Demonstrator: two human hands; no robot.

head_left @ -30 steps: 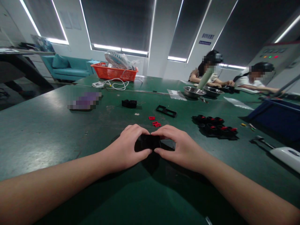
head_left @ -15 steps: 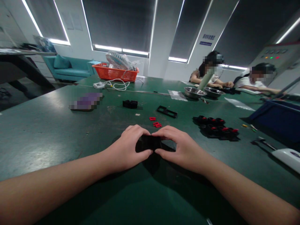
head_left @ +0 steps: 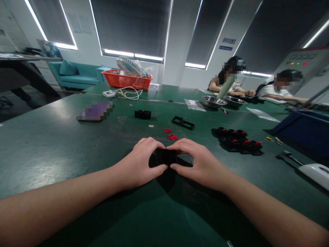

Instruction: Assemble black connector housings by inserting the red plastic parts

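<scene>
A small black plastic part (head_left: 164,157) is held low over the green table (head_left: 108,212), between both hands. My left hand (head_left: 142,161) curls around its left side, thumb at the near edge and fingers at the far edge. From the other side my right hand (head_left: 196,163) pinches the part with thumb and fingertips. The part's underside and ends are hidden or too dark to make out. Just beyond my fingers lie several small red plastic clips (head_left: 172,137). Farther off are a black rectangular frame (head_left: 183,122) and a black block (head_left: 143,114).
Black assemblies with red pieces (head_left: 240,144) lie at right, near a white-handled tool (head_left: 315,171) and a dark blue bin (head_left: 305,133). A phone (head_left: 95,111) lies at left. An orange basket (head_left: 128,81), metal bowls (head_left: 213,102) and two people sit farther back.
</scene>
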